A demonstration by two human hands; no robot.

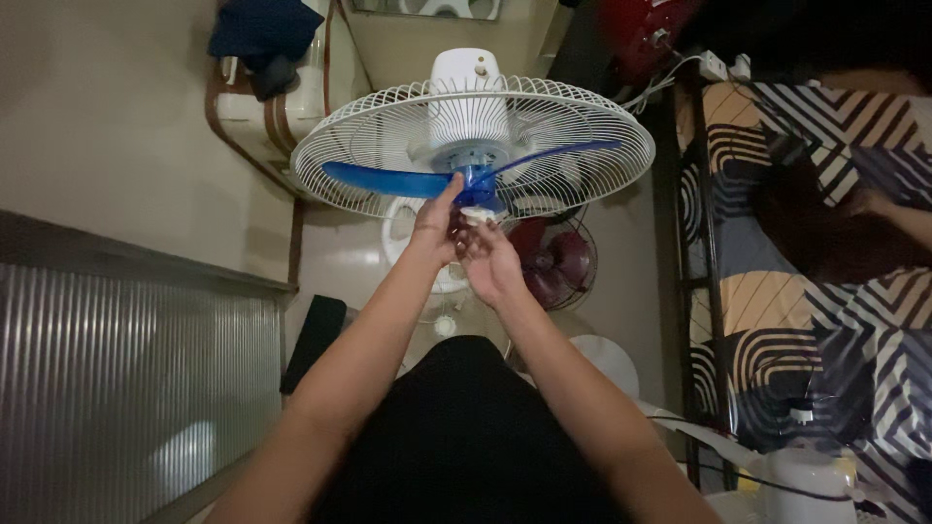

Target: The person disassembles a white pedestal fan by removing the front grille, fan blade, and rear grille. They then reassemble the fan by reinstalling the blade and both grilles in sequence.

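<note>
Room: dim floor (136, 146), bed (806, 243) lying at right.
Fan (473, 146): centre frame — front grille off, blue blade (388, 180) still sitting on.
Left hand (434, 228): pinching the hub.
Right hand (493, 260): gripping the white cap (476, 212) — not yet off.

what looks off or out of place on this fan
The fan's front guard is missing: only the white rear grille remains, leaving the blue blades bare. Both hands, left and right, pinch a small white cap at the hub.
</note>
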